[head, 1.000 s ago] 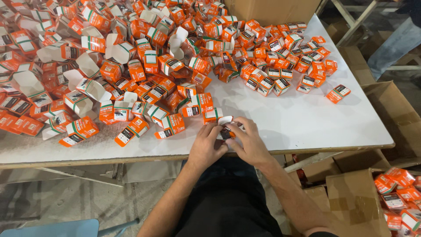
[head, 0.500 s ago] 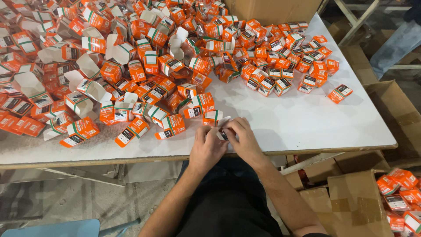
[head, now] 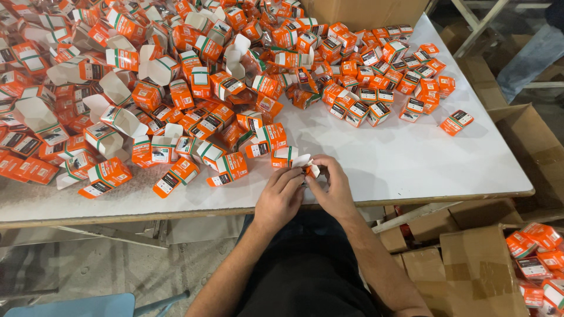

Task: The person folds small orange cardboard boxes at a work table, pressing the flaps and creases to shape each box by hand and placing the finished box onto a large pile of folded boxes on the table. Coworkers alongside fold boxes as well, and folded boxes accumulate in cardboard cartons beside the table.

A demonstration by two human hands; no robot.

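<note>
At the near edge of the white table [head: 411, 170], the person's left hand [head: 281, 198] and right hand [head: 332, 189] meet around a small orange-and-white carton [head: 306, 165], which sits between the fingertips just above the tabletop. Both hands grasp it: the left hand's fingers curl against its left side, while the right hand pinches its white flap from the right, so most of the carton is hidden and only the flap and a sliver of orange show. Just beside the hands, to the left, lies a loose row of similar orange cartons [head: 230, 167], some closed and lying on their sides. Farther left and toward the far side of the table spreads a large heap of open cartons [head: 111, 111] with white insides and flaps standing up. On the far right part of the table, closed cartons [head: 382, 76] lie packed together more neatly, with one single carton [head: 457, 122] apart from them to the right. Off the table at the near right, brown cardboard boxes [head: 470, 264] stand on the floor, one holding more orange cartons [head: 537, 258].
</note>
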